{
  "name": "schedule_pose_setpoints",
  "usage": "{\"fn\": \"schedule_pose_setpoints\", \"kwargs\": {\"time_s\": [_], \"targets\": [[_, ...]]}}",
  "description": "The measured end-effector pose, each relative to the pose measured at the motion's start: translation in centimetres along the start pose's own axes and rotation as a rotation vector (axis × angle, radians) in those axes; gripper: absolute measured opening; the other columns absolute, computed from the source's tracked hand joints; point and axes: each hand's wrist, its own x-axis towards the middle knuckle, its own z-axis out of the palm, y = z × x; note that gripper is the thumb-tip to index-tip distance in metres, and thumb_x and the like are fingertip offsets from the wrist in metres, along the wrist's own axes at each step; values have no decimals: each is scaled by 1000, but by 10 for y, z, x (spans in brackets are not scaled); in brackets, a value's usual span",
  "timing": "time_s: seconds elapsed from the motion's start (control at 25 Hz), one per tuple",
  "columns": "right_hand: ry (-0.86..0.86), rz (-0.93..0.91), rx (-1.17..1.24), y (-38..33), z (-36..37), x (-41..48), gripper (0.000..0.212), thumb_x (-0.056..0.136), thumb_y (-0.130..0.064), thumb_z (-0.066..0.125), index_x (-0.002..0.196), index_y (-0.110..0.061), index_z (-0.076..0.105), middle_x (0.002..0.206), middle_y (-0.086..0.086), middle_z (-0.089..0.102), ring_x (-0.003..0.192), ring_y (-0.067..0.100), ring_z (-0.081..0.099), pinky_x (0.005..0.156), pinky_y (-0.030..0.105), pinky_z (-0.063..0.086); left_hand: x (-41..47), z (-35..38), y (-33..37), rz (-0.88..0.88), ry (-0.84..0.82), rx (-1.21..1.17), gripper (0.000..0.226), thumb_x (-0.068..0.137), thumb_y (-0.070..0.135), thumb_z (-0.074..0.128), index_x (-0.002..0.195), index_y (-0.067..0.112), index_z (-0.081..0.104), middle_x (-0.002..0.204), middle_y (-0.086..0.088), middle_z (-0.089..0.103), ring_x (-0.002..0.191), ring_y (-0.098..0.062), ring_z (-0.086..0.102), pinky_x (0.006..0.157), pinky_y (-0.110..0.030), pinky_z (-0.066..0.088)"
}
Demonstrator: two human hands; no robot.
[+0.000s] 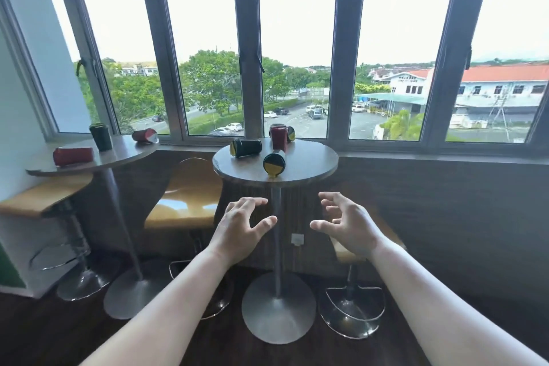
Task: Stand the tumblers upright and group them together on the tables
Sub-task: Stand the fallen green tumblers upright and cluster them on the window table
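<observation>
A: From the head camera, we've got both arms stretched out ahead of us, left hand [242, 224] and right hand [344, 221], each with its digits spread and curled, holding nothing, hovering short of the round worktop [312, 163].

B: That spread looks like we're shaping up for a two-handed grab, we'd say. What's on that top?

A: Four tumblers, as we count them. A black tumbler [246, 148] lying on its side at the left, a second black tumbler [274, 161] on its side with its yellow-and-black end pointing at us, a dark red tumbler [278, 136] upright at the back, and a fourth tumbler [290, 134] tipped over just behind it, mostly hidden.

B: So one standing, three down. And the left worktop [124, 154]?

A: Three there. A dark green tumbler [101, 137] upright, a red tumbler [73, 156] lying near the left edge, and another red tumbler [145, 136] lying by the window [297, 47].

B: Seven in all, two upright, five down.

A: They're well apart, so nothing's grouped yet. The nearest one lies closest to our hands, so it's our likely first pick.

B: Lying loose, a round one could roll at a nudge, so we'd want a firm hold.
</observation>
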Motion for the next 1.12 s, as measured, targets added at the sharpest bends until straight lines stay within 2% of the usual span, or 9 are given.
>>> {"fn": "schedule_pose_setpoints", "kwargs": {"time_s": [0.32, 0.44, 0.64, 0.96, 1.12], "targets": [[11, 35, -7, 26, 41, 141, 77, 70, -51, 82, 139, -30, 55, 134, -3, 62, 121, 10, 58, 97, 32, 52, 126, 13, -78, -7, 8, 7, 48, 88, 56, 60, 131, 33, 58, 135, 15, 56, 129, -9, 37, 103, -29, 32], [20, 24, -43, 37, 57, 189, 79, 70, -53, 82, 139, -28, 54, 134, -2, 63, 122, 14, 59, 102, 40, 51, 163, 20, -103, -31, 22, 26, 48, 89, 54, 60, 132, 32, 58, 136, 12, 56, 130, -10, 38, 100, -28, 31], [88, 15, -124, 48, 85, 270, 77, 73, -50, 82, 137, -17, 54, 134, 6, 60, 124, 22, 57, 103, 44, 47, 224, 20, -138, -51, 58, 47, 49, 89, 55, 60, 133, 31, 57, 139, 9, 56, 132, -13, 39, 99, -31, 32], [192, 127, -246, 59, 129, 341, 77, 79, -53, 78, 140, -15, 51, 138, 10, 56, 126, 28, 54, 100, 38, 43, 330, 23, -214, 0, 38, 33, 49, 91, 49, 62, 134, 26, 56, 142, 6, 51, 131, -17, 40, 96, -29, 30], [274, 262, -290, 56, 153, 358, 82, 78, -61, 75, 142, -16, 49, 142, 9, 56, 128, 28, 53, 100, 37, 43, 391, 29, -268, 1, 2, 26, 60, 86, 53, 65, 138, 24, 53, 143, 1, 49, 132, -25, 42, 105, -40, 37]]}}
